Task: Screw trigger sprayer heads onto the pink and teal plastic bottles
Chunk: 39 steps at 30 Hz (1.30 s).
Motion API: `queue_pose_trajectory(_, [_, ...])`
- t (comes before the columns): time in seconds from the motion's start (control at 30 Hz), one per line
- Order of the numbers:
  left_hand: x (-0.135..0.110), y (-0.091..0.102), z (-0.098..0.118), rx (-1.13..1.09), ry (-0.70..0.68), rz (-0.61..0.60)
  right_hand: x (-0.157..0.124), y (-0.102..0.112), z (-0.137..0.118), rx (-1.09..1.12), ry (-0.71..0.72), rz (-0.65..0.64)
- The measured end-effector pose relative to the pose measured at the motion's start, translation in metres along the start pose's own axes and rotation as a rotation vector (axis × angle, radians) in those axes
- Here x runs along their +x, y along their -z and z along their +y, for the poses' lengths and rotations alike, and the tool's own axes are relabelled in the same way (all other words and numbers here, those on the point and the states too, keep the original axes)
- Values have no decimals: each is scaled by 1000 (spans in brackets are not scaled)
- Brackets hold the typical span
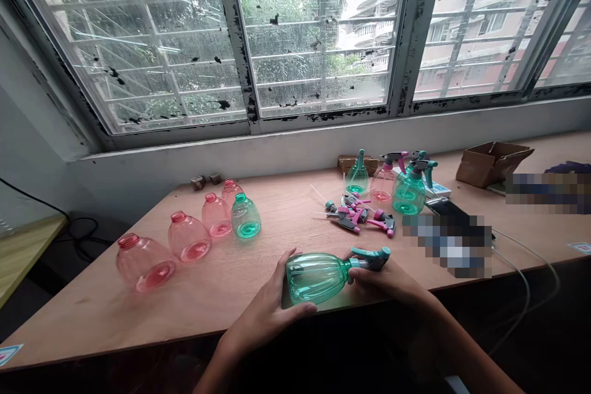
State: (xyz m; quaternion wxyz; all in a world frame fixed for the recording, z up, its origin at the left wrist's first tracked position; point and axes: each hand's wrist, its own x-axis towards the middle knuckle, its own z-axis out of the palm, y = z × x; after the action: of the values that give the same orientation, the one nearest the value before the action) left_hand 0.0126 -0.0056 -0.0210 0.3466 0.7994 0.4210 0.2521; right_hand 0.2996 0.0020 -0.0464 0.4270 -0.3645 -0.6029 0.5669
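Note:
A green see-through spray bottle [318, 276] lies on its side near the front edge of the wooden table [258, 258]. My left hand [268, 308] cups its base, fingers wrapped around the body. My right hand [385, 282] grips the neck end, where a teal and grey trigger head [372, 255] sits on the bottle. Both hands are closed on the same bottle.
Several capless pink bottles [188, 237] and one green bottle [245, 217] stand in a row at the left. Loose pink and grey trigger heads [357, 217] lie mid-table. Assembled spray bottles [409, 188] stand behind them. A cardboard box [492, 163] sits at the right, below the window.

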Motion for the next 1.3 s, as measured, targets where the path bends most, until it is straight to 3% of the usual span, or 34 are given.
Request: queue_pose_trajectory(1.3, [-1,0,2,7,7,3,0,0,-1,-44,-3,4])
